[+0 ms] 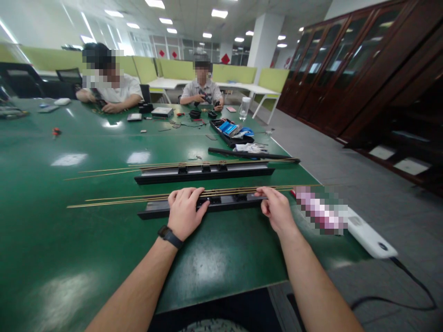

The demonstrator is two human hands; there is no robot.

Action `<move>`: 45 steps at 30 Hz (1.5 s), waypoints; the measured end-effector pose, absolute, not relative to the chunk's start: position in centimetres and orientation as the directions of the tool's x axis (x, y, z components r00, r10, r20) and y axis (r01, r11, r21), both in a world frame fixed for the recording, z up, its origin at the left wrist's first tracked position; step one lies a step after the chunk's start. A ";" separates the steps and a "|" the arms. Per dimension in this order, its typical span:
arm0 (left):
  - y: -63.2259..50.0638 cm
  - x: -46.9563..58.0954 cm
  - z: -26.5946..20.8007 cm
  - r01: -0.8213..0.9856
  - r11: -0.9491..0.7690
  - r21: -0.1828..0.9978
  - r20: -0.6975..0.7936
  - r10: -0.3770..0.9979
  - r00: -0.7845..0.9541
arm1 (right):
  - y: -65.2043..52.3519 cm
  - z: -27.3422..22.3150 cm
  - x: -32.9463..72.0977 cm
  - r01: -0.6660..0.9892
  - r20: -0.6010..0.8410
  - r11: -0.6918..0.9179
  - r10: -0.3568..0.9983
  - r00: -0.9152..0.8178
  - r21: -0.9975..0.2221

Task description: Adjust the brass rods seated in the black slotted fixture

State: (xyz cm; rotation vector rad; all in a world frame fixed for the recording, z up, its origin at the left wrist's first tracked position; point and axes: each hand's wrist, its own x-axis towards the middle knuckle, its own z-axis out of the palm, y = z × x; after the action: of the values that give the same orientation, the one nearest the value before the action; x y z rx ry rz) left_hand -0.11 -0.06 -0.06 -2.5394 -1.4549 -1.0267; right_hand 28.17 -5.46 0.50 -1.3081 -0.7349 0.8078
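We are working at a green table (114, 258), and the largest thing on it under our hands is the near black rail (228, 204), a long channel lying crosswise in front of us. Beyond that near rail, parallel to it and a little apart, lies a far black rail (207, 174) of the same sort, with thin rods of its own along the top. Over the near rail run our brass-coloured rods (228, 192), reaching past both of its ends. Off its right end, on our side, rests a white device (367, 233) with a dark cable. Our left hand (187, 207) lies across the near rail's middle, loosely spread, fingers arched over the rods and thumb apart, steadying more than clasping. Our right hand (275, 207) is at the rail's right end, index finger extended to the rods and other fingers curled; we cannot tell whether it pinches one. Smallest are the black fittings (240, 196) inside the near rail. We judge the step in hand to be lining up the rods along that rail, and the next move calls for light fingertips on the right and steady pressure on the left
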 end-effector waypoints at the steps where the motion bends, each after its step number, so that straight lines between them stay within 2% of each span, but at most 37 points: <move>1: -0.1 -0.1 -0.1 0.782 -0.558 0.277 0.560 0.755 0.341 | -5.5 0.5 28.1 -0.093 0.019 0.081 0.845 0.535 -0.992; 31: -0.1 -0.1 0.1 0.779 -0.559 0.283 0.560 0.756 0.339 | -5.3 0.6 28.1 -0.096 0.027 0.094 0.838 0.546 -0.991; 38: -0.1 -0.1 0.2 0.776 -0.561 0.288 0.556 0.758 0.342 | -5.3 0.8 28.3 -0.131 0.005 0.107 0.792 0.610 -0.986; 45: -0.1 -0.1 0.1 0.777 -0.557 0.292 0.546 0.764 0.342 | -5.5 0.7 28.2 -0.123 0.009 0.087 0.848 0.530 -0.989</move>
State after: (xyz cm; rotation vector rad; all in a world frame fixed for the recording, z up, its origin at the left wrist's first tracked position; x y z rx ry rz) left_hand -0.13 -0.13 0.11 -2.5575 -1.4687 -1.0232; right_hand 28.22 -5.48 0.70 -1.2836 -0.7195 0.8247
